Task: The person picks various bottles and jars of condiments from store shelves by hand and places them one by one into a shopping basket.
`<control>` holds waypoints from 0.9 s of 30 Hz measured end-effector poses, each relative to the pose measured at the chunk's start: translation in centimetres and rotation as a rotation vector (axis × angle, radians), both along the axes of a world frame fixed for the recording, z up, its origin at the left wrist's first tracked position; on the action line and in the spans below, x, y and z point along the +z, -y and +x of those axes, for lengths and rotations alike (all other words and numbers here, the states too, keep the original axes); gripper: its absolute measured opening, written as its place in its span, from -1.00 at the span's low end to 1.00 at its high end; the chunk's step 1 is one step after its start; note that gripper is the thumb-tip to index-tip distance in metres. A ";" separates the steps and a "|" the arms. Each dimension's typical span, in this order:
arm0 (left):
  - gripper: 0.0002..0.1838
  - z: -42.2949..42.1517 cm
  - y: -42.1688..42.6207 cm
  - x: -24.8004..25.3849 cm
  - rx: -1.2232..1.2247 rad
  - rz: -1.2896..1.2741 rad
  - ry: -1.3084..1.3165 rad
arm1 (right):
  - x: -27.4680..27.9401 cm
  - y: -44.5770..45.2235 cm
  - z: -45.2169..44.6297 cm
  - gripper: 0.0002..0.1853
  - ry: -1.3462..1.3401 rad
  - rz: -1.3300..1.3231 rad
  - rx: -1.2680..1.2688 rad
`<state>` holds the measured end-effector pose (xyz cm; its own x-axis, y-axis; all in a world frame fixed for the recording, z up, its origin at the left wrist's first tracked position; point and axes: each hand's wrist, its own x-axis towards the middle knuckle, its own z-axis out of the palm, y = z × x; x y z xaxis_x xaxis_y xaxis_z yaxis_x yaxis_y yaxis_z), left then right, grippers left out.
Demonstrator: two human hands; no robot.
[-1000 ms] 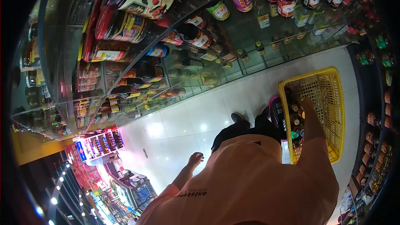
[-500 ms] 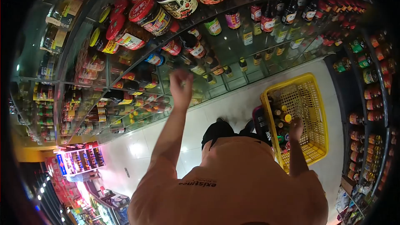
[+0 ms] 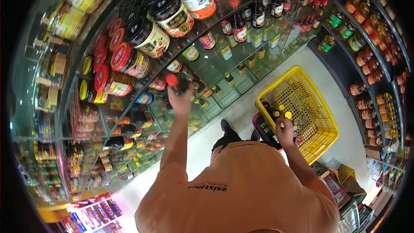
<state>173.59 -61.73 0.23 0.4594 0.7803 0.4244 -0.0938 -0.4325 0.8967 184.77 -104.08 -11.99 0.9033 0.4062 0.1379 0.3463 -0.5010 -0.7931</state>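
Observation:
My left hand [image 3: 180, 102] is wrapped round a dark bottle with a red cap [image 3: 171, 80], held in front of the glass shelves. Over the yellow shopping basket [image 3: 321, 136], my right hand [image 3: 284, 133] has its fingers curled beside several capped bottles [image 3: 288, 114]. What those fingers grip, if anything, I cannot make out. The bottles stand grouped along the basket's near left side, some with yellow caps.
Glass shelves on the left and ahead carry large sauce jars [image 3: 148, 38], red-lidded jars [image 3: 116, 82] and dark bottles [image 3: 258, 15]. A dark rack [image 3: 355, 75] of bottles curves along the right. Boxes [image 3: 336, 185] lie near the right front on the pale floor [image 3: 207, 133].
My left hand, which showed no clear object before, now holds the red-capped bottle. My right hand has moved left over the bottles in the basket. The view has shifted.

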 end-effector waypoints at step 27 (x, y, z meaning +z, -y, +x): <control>-0.17 0.6 12.1 -0.6 -1.003 -0.855 -0.305 | 17.2 -6.7 7.0 -0.57 -0.630 0.762 0.194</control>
<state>174.21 -73.88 -0.42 0.9701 0.0226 -0.2415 0.2121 0.4038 0.8899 191.76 -97.39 5.18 0.8287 0.5567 -0.0577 -0.2249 0.2367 -0.9452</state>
